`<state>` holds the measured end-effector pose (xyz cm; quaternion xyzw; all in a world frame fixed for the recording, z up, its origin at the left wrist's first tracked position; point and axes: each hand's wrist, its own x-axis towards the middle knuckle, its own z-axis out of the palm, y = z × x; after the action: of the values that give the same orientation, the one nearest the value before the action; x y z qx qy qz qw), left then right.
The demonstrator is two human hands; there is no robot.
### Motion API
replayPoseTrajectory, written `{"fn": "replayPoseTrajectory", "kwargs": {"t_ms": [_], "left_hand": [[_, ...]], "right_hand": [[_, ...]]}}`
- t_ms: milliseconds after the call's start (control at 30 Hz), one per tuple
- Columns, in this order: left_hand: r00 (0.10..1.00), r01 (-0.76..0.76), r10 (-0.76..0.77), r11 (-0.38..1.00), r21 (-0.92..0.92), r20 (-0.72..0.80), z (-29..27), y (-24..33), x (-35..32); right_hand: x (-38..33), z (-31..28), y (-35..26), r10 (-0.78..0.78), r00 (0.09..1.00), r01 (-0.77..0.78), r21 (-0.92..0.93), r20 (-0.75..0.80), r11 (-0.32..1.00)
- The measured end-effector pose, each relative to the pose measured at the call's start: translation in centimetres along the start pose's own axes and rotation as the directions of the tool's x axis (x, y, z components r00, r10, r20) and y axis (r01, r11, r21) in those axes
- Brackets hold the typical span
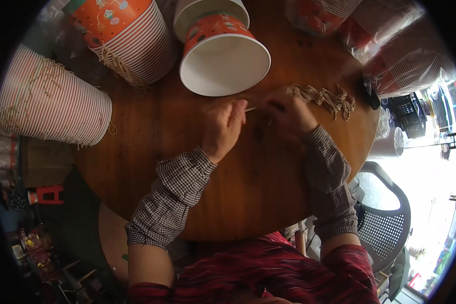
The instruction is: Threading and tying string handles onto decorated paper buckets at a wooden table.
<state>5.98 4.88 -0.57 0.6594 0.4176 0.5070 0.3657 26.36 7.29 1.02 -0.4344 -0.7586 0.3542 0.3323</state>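
From my end I take the tub (225, 67) as my mark: white inside, orange outside, its open mouth turned toward the wearer, over the round wooden table (258, 177). Just nearer the wearer than the tub's rim I have the left hand (223, 129), thumb and fingers drawn together, pinching a thin pale strand (252, 108). The strand pokes out rightward from those fingertips, just below the tub's mouth. To the lower right of the tub is the right hand (293, 114), its fingers bent; it is blurred and dark, so I cannot tell whether it grips the strand's other end. Right of the tub, next to the right hand, I see a bunch of tan cords (332, 99) on the table, though I can't tell if hand and bunch touch. Another tub (183, 20) shows behind the first, partly hidden by it. Left of the tub I get two tall stacks, one near it (134, 45) and one farther off (55, 99), both with cords draped on them. Well right of the tub are wrapped stacks (410, 66) in clear film. Past the table's edge, to the tub's lower right, I make out a grey chair (403, 215)
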Motion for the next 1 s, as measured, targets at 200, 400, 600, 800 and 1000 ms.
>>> {"fn": "replayPoseTrajectory", "kwargs": {"t_ms": [200, 400, 600, 800, 1000], "left_hand": [[0.969, 0.183, -0.230, 0.915, -0.359, -0.093, -2.6, 0.2, 1.0], [0.967, 0.179, -0.238, 0.887, -0.426, -0.089, -1.2, 0.1, 1.0], [0.980, 0.161, -0.191, 0.930, -0.332, -0.062, -1.9, 0.5, 0.5], [0.993, 0.018, 0.000, 0.990, 0.141, -0.122, -2.2, -0.2, -2.2], [0.990, -0.110, 0.124, 0.978, 0.179, -0.072, -2.6, 1.6, -2.3]], "right_hand": [[-2.1, -9.6, 8.6, -0.152, 0.844, -0.252, -0.631, -0.514, 0.734], [-6.5, -17.1, 15.2, 0.030, 0.674, -0.649, -0.572, -0.738, 0.502], [-2.5, -10.0, 6.9, -0.196, 0.705, -0.473, -0.657, -0.682, 0.587], [-0.5, 5.2, -7.8, 0.285, 0.948, -0.206, 0.414, -0.139, 0.887], [-1.6, 6.0, -6.2, 0.269, 0.963, -0.246, 0.404, -0.001, 0.881]]}}
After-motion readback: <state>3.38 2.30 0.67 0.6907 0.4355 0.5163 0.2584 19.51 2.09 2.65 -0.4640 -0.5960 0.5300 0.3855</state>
